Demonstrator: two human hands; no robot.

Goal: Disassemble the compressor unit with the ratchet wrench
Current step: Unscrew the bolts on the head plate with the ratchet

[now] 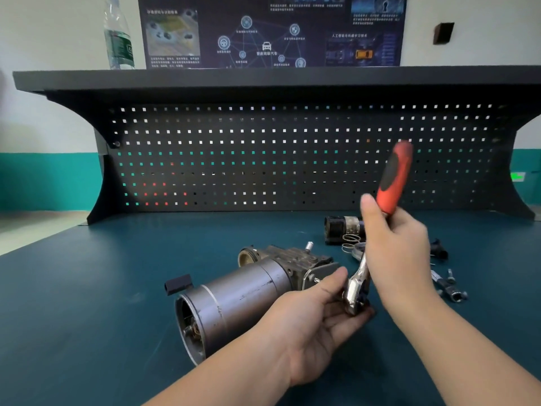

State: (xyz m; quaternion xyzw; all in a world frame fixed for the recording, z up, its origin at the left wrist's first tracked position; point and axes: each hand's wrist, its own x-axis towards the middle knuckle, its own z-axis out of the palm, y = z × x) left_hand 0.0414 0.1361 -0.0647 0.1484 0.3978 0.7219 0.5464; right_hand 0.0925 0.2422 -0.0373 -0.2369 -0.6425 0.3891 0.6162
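Ratchet wrench [380, 227] handle blurred, head partly hidden by left hand [316, 320], which cups it. Right hand [395, 244] grips handle, pointing up-right. Compressor unit [251, 291] lies on worktop [87, 288], long axis near-left to far-right.

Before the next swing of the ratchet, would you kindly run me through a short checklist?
1. Right hand grips the ratchet wrench by its red handle: ok.
2. Left hand steadies the wrench head: ok.
3. Socket seated squarely on a bolt: cannot tell, fingers hide it.
4. Compressor lies flat on the bench: ok.
5. Loose springs and small bits lie near the swing path: not ok.
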